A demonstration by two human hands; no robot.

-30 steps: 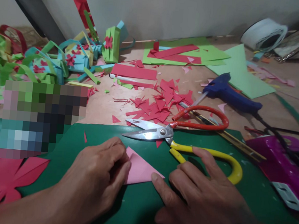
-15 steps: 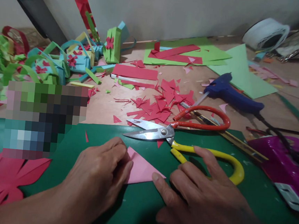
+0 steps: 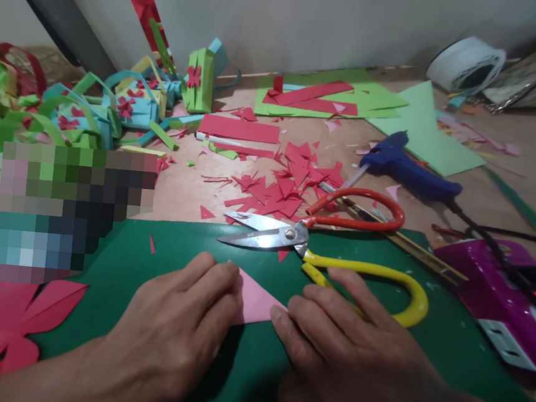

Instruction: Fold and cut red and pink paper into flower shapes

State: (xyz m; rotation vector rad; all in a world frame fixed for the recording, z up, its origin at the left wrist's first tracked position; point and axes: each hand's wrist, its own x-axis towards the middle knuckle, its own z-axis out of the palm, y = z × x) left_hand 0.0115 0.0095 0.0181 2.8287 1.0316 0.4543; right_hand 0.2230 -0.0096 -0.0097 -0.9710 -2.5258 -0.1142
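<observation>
A folded pink paper triangle (image 3: 258, 301) lies on the green cutting mat (image 3: 120, 276), between my two hands. My left hand (image 3: 179, 324) is closed over its left side, the fingers curled and covering that end. At the right corner, the thumb and bent index finger of my right hand (image 3: 345, 339) close on the paper's tip. My right little-finger side is too dark to make out. Scissors (image 3: 288, 234) with one red and one yellow handle lie spread just beyond, the yellow handle partly behind my right fingers.
Red paper scraps (image 3: 288, 187) are heaped behind the scissors. A blue glue gun (image 3: 407, 166) and a purple power strip (image 3: 498, 296) with cables stand right. Small paper baskets (image 3: 137, 111) crowd the back left; a red paper flower (image 3: 8, 328) lies front left. Green sheets (image 3: 384, 98) lie behind.
My left hand has moved slightly right, covering more of the pink paper. My right index finger has come down to the paper's tip beside the thumb. The view has shifted slightly.
</observation>
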